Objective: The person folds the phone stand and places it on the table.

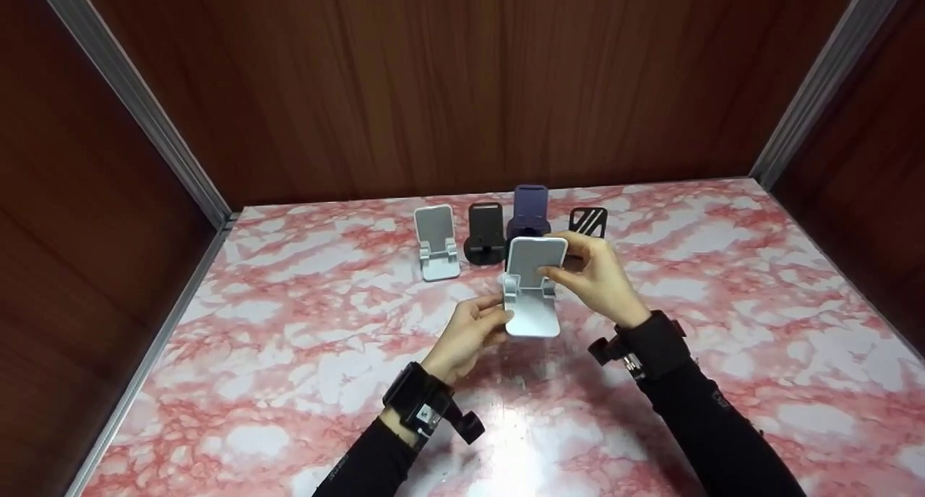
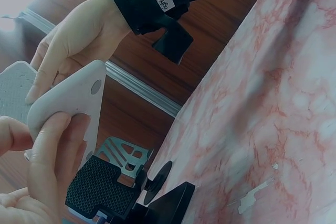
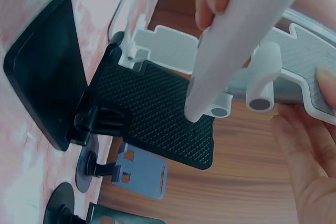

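Observation:
A white phone stand [image 1: 533, 316] with a grey pad is held up off the table, its back plate raised. My left hand [image 1: 470, 334] pinches the left edge of its base; in the left wrist view, left fingers [image 2: 47, 150] press against the white base. My right hand [image 1: 603, 280] grips the upper back plate, thumb on the grey pad and fingers behind. Just behind stands a black phone stand [image 3: 152, 108] with a textured pad, mostly hidden in the head view.
Along the back stand another white phone stand [image 1: 436, 230], a dark round-based one [image 1: 485, 222], a purple one [image 1: 531, 202] and a black slotted one [image 1: 588, 221]. The marbled table [image 1: 303, 352] has wooden panels [image 1: 448, 85] behind and beside it.

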The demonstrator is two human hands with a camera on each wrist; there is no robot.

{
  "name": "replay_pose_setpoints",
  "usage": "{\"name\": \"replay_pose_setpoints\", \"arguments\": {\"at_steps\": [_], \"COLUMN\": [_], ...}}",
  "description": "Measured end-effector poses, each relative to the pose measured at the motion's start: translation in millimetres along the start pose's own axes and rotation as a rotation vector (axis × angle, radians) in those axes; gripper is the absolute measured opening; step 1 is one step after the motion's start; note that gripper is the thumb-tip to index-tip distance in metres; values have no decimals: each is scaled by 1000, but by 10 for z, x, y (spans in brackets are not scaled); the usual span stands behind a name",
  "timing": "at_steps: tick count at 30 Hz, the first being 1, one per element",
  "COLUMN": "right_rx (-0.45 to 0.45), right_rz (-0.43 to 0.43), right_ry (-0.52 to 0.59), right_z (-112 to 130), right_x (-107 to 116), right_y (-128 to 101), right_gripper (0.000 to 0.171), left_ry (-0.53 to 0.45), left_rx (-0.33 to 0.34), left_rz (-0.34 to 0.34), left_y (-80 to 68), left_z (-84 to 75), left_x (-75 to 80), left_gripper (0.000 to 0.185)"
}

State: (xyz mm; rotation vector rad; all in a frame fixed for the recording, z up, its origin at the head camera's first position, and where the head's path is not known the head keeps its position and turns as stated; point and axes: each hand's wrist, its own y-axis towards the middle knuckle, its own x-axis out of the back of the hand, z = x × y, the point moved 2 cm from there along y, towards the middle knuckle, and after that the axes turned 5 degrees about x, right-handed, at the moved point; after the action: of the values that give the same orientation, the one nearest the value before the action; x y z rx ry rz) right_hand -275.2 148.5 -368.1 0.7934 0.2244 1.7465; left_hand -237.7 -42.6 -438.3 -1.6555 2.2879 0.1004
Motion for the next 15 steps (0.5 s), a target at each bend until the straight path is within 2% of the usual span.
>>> {"name": "replay_pose_setpoints", "arguments": {"at_steps": [6,15], "right_rx": [60,221], "right_rz": [-27,-44], "right_ry": [-63,-112], "right_z": [18,15], "right_x": [-30,-78], "right_y": [5,6], "right_gripper": [33,27], "left_ry": [13,0], "left_rx": [-7,-8], "left_rz": [3,-7], "left_y": [-14,-45], "left_z": [-1,3], "left_x": [14,30], "left_gripper": [48,45]}}
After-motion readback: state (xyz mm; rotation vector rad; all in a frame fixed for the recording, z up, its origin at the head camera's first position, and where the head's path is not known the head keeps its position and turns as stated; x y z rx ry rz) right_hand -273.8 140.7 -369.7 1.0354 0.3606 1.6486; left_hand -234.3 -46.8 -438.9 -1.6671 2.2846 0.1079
